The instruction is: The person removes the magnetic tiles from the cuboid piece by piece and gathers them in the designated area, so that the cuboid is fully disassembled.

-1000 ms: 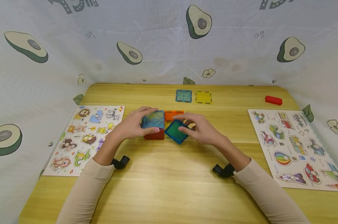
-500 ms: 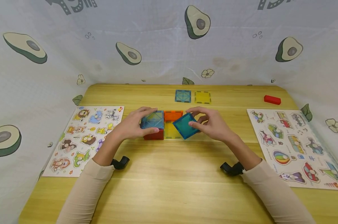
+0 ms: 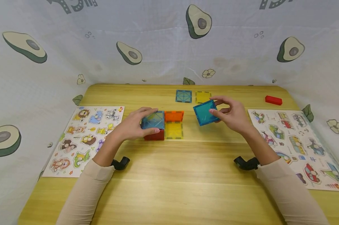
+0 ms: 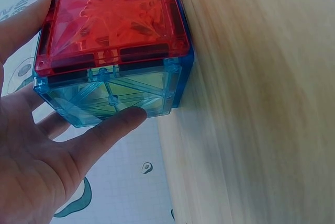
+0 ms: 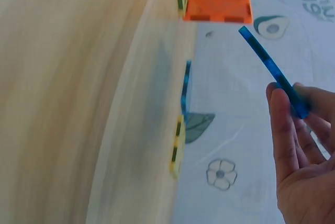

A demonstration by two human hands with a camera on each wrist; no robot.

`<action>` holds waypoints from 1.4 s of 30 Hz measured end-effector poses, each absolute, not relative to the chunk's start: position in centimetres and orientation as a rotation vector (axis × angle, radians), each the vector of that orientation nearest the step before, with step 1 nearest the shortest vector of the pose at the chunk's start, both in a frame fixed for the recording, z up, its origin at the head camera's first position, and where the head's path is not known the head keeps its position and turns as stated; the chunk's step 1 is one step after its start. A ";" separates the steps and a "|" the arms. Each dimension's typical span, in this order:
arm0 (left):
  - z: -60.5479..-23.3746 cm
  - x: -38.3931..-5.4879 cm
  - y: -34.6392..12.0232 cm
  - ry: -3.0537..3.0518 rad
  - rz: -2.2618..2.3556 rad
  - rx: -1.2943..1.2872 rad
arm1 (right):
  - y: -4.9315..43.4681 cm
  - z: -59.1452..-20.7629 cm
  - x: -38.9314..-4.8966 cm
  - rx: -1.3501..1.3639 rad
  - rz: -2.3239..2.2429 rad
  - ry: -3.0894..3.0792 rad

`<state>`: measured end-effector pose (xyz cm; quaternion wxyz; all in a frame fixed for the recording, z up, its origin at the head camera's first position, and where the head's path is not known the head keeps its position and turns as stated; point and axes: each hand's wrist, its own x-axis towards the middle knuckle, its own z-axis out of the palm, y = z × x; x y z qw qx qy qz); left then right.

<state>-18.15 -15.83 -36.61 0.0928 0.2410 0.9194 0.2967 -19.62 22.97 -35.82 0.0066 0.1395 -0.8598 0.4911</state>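
No legible text, labels, numbers anywhere.

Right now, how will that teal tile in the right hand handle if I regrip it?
The teal tile looks thin and stiff, keeping a straight edge in the right hand. It is glossy plastic, so possibly slippery. Probably light, since fingertips alone carry it.
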 end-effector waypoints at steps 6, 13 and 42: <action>-36.7 -18.3 -15.8 2.725 0.882 0.718 | 25.7 -36.0 -21.5 0.246 1.502 -2.729; -36.6 -18.2 -15.8 2.725 0.892 0.718 | 28.4 -36.4 -24.1 0.070 1.484 -2.761; -36.7 -18.4 -15.8 2.730 0.895 0.742 | 31.5 -39.4 -29.7 -0.327 1.081 -2.960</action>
